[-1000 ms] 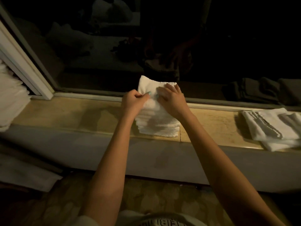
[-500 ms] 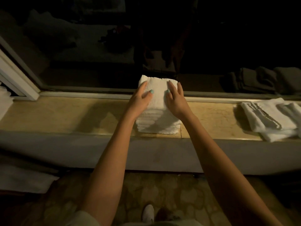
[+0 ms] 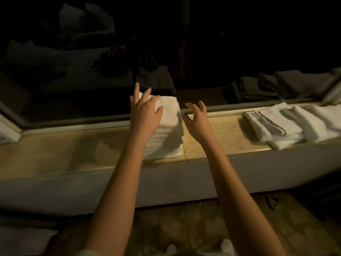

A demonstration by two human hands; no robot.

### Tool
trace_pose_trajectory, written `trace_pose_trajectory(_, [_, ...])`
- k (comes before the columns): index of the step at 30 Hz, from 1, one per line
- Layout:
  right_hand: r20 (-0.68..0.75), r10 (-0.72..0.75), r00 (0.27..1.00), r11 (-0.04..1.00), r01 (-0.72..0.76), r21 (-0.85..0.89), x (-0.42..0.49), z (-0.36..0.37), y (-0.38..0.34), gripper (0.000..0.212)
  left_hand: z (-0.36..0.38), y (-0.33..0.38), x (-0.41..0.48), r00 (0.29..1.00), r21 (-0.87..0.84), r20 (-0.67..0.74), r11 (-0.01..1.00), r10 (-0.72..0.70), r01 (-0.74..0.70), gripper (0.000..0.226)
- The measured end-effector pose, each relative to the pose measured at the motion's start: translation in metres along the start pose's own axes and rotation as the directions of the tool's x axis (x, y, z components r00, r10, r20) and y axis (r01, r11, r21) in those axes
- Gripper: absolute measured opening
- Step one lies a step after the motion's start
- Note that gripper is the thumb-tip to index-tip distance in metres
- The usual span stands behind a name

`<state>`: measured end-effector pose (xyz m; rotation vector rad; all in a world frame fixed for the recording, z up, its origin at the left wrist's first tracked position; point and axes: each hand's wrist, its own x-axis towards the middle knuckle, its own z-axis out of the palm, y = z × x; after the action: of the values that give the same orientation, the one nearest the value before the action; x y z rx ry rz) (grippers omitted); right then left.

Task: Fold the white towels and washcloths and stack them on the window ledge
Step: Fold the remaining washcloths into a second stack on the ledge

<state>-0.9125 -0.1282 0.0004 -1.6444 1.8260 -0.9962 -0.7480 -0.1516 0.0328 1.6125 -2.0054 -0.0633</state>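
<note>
two bare hands are in view, and neither holds anything. the left hand (image 3: 145,115) has its fingers straight and spread, palm down over the left rear part of one stack of folded white washcloths (image 3: 170,130); whether the palm touches the top cloth cannot be told. the right hand (image 3: 197,120) hangs just beside the stack's right edge, above the window ledge (image 3: 55,150), with its fingers loosely curled and clear of the cloth. the one stack sits near the middle of the ledge, its back edge close to the dark window glass (image 3: 239,43). its front shows several layered folds, too soft in this light to count exactly. well apart from it, at the right end of the same ledge, lies a second group of folded white towels (image 3: 295,122), at least three pieces overlapping and leaning on one another rather than squared up. one more white cloth (image 3: 22,239) lies low at the bottom left, below the ledge. two white shoe tips (image 3: 170,249) show at the bottom edge on the patterned floor (image 3: 184,224).
</note>
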Motion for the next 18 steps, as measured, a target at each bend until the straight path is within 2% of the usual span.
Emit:
trace_pose_trajectory(3, [-0.082,0.047,0.996,0.998,-0.045,0.034,-0.005,-0.044,0.028,0.046,0.009,0.052,0.014,0.997,-0.125,-0.045,0.99,0.063,-0.069,0.037])
trace_pose_trajectory(6, [-0.161,0.044,0.986,0.999,-0.039,0.035,-0.003,-0.092,0.065,0.042,0.039,0.103,0.021,0.997,-0.239,0.0,0.968,0.082,-0.079,0.036])
trace_pose_trajectory(14, [-0.246,0.17,0.954,0.985,-0.162,0.051,0.004,-0.215,0.182,0.033,0.139,0.242,0.014,0.972,-0.372,0.225,0.928,0.067,0.022,0.035])
trace_pose_trajectory(18, [-0.263,0.173,0.949,0.985,-0.168,0.042,0.004,-0.261,0.231,0.032,0.187,0.295,0.016,0.964,-0.454,0.267,0.882,-0.003,0.129,0.031])
